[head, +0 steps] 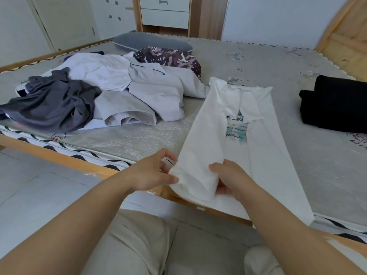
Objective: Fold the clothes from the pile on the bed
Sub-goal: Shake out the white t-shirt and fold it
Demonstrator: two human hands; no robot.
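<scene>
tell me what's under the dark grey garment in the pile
The dark grey garment lies partly over a light grey piece, with a white patterned edge showing behind it. Whatever else lies beneath is covered.

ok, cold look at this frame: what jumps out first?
The white t-shirt with teal print, lying lengthwise on the bed with both sides folded inward, its near hem held by the left hand and right hand at the mattress edge. Next, the unfolded pile of grey, white and patterned clothes at the left. At the far right lies a folded black garment.
</scene>
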